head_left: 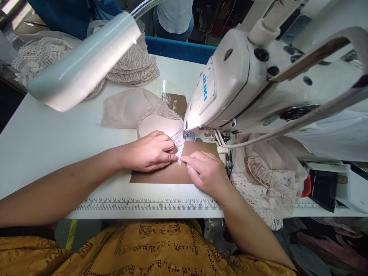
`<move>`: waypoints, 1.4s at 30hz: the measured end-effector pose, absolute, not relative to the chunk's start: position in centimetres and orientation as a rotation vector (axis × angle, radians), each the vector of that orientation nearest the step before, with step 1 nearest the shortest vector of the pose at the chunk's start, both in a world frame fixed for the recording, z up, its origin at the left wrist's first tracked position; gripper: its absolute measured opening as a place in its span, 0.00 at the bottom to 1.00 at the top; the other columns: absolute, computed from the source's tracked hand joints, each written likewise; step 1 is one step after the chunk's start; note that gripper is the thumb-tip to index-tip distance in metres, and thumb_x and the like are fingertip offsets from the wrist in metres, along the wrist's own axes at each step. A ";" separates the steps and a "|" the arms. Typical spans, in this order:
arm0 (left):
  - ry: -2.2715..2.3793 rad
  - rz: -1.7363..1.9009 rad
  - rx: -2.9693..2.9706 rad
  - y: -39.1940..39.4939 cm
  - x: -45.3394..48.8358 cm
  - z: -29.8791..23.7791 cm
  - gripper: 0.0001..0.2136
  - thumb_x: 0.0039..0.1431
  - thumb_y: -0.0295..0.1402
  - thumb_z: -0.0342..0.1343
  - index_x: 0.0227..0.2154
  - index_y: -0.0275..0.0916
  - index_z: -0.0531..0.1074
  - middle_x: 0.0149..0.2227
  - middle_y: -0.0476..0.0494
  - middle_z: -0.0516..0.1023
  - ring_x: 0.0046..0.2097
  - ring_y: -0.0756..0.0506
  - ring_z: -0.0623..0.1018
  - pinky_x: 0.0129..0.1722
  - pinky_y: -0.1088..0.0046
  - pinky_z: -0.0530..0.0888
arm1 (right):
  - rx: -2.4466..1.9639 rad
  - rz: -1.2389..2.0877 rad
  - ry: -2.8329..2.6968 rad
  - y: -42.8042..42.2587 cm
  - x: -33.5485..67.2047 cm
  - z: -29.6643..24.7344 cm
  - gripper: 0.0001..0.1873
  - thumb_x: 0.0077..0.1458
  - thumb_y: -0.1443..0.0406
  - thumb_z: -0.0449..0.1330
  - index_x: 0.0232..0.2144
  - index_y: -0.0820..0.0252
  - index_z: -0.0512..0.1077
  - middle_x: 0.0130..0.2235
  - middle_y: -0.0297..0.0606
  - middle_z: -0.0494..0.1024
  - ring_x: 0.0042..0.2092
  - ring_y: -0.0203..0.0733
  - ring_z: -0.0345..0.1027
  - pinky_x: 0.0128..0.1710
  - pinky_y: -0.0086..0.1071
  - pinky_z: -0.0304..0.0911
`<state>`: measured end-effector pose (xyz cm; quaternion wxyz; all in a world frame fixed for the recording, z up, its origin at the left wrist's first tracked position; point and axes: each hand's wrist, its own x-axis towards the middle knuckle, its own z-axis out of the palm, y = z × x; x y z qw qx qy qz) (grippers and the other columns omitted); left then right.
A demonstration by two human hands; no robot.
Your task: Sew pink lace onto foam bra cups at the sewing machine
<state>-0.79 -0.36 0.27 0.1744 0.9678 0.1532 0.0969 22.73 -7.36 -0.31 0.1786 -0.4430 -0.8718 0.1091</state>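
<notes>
A narrow strip of white lace (pixel 180 142) runs from under the presser foot of the white sewing machine (pixel 230 84) toward me. My left hand (pixel 149 151) lies on the brown patch (pixel 161 176) of the table, fingers curled and pinching the lace's left edge. My right hand (pixel 205 172) rests beside it, fingertips pressed together on the lace's near end. Behind the hands a beige padded cup with lace trim (pixel 143 111) spreads on the table, joined to the strip.
A white lamp head (pixel 83 61) hangs over the left of the white table (pixel 43 138). Stacked lace pieces (pixel 135 67) sit at the back. More lace (pixel 267 184) drapes off the right edge. A printed ruler (pixel 143 204) lines the front edge. Another person stands behind the table.
</notes>
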 end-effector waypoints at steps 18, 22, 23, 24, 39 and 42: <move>0.354 0.288 2.697 -0.4 -0.9 0.7 0.13 0.67 0.33 0.48 0.45 0.41 0.77 0.45 0.38 0.76 0.46 0.41 0.72 0.49 0.61 0.66 | -1.203 0.163 -2.576 -7.4 22.3 -0.6 0.16 0.58 0.73 0.53 0.45 0.60 0.76 0.32 0.37 0.76 0.33 0.40 0.63 0.34 0.34 0.55; 0.388 0.376 2.638 -0.4 -0.7 1.1 0.13 0.68 0.32 0.47 0.43 0.38 0.76 0.48 0.37 0.77 0.48 0.42 0.73 0.48 0.64 0.69 | -1.182 0.160 -2.589 -7.5 22.2 -0.5 0.16 0.56 0.74 0.53 0.43 0.62 0.77 0.32 0.38 0.76 0.34 0.41 0.62 0.34 0.34 0.54; 0.420 0.397 2.633 -0.4 -0.6 1.0 0.13 0.68 0.32 0.46 0.43 0.37 0.76 0.49 0.37 0.77 0.48 0.42 0.73 0.48 0.65 0.69 | -1.181 0.158 -2.588 -7.5 22.2 -0.5 0.16 0.56 0.74 0.53 0.43 0.62 0.77 0.32 0.38 0.76 0.33 0.41 0.61 0.34 0.34 0.54; 0.460 0.412 2.640 -0.4 -0.4 0.9 0.13 0.69 0.32 0.46 0.44 0.36 0.76 0.50 0.37 0.76 0.48 0.42 0.73 0.47 0.66 0.70 | -1.180 0.155 -2.587 -7.5 22.2 -0.5 0.16 0.56 0.74 0.53 0.42 0.62 0.77 0.32 0.38 0.76 0.33 0.41 0.61 0.33 0.34 0.54; 0.721 0.292 2.906 -0.4 0.8 0.1 0.17 0.69 0.34 0.44 0.54 0.33 0.70 0.58 0.36 0.71 0.45 0.41 0.73 0.44 0.63 0.69 | -1.218 0.130 -2.561 -7.5 22.2 -0.6 0.14 0.56 0.73 0.55 0.40 0.61 0.77 0.33 0.37 0.76 0.34 0.42 0.59 0.35 0.35 0.53; 0.747 0.297 2.925 -0.2 0.9 0.0 0.18 0.69 0.36 0.45 0.54 0.34 0.70 0.58 0.35 0.71 0.44 0.40 0.73 0.43 0.63 0.69 | -1.270 0.099 -2.543 -7.4 22.2 -0.6 0.15 0.56 0.73 0.54 0.41 0.60 0.77 0.33 0.37 0.77 0.35 0.42 0.59 0.35 0.35 0.53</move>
